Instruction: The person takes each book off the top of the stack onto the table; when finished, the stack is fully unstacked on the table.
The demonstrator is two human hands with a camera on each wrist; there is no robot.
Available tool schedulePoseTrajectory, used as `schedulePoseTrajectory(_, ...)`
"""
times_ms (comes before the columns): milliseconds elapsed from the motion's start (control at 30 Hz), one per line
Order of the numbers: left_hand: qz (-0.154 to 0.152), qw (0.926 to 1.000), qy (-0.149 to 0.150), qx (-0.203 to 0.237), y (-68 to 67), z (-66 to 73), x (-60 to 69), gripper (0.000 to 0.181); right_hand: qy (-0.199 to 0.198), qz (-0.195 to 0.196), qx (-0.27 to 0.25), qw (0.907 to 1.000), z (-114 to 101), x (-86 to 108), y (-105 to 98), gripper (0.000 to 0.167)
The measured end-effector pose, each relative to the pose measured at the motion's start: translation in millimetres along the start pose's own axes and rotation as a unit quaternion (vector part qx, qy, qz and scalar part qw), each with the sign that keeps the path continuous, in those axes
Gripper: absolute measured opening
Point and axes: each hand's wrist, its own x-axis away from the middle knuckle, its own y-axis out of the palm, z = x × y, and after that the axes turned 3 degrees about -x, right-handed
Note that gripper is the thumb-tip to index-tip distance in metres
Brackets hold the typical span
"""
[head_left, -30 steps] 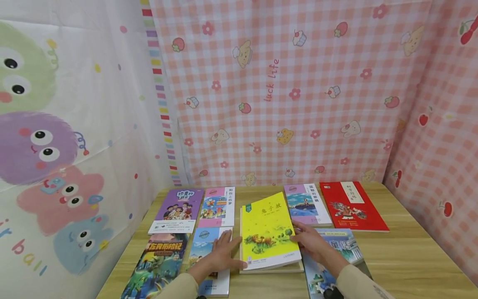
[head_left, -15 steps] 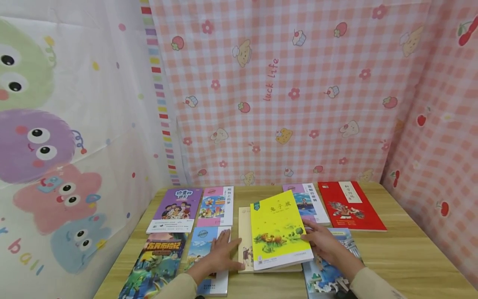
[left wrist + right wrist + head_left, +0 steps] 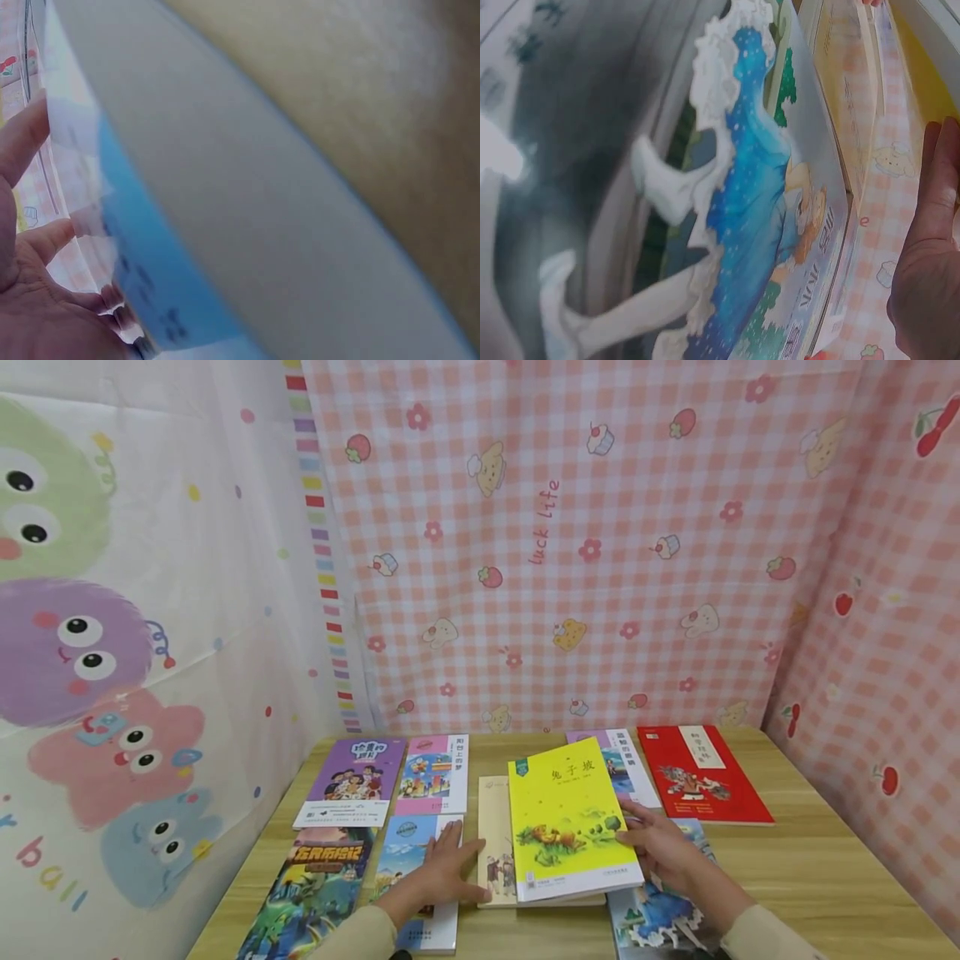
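Note:
My right hand grips the right edge of a yellow book, which lies tilted over a beige book and covers most of it. In the right wrist view, the fingers are against the yellow book's side. My left hand is spread over a blue-and-white book, with its thumb and index finger near or touching the beige book's left edge. In the left wrist view, the fingers look extended beside the blurred blue-and-white book. Under my right forearm lies a book with a blue-dress picture.
Around the wooden table lie a purple book, a pink book, a dark green cartoon book, a lilac book partly covered by the yellow one, and a red book. Patterned cloths hang behind and beside.
My right hand has slid the yellow book to the right, so more of the beige book beneath shows on the left. My left hand has stayed in place.

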Motion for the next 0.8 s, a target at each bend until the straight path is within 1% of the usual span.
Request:
schedulePoseTrajectory(200, -0.006, 1.0000, 0.005, 0.002, -0.7, -0.7, -0.1, 0.083, -0.007, -0.005, 0.011, 0.9999, 0.1, 7.8, -10.7, 0.078)
schedulePoseTrajectory(400, -0.009, 0.9999, 0.010, -0.002, -2.0, -1.5, 0.2, 0.082, -0.008, -0.034, 0.010, 0.9993, 3.9, 10.8, -30.1, 0.079)
schedulePoseTrajectory(700, 0.000, 0.9999, 0.009, -0.005, 0.1, -1.4, 1.1, 0.083, -0.022, -0.078, 0.014, 0.9966, 8.9, 19.8, -60.7, 0.085)
schedulePoseTrajectory(767, -0.002, 1.0000, 0.009, -0.003, 0.0, -1.4, 0.8, 0.083, -0.020, -0.078, 0.011, 0.9967, 10.1, 23.5, -68.6, 0.086)
schedulePoseTrajectory(800, -0.002, 1.0000, 0.008, -0.003, 0.0, -1.6, 0.4, 0.083, -0.017, -0.069, 0.012, 0.9974, 10.6, 25.4, -72.4, 0.086)
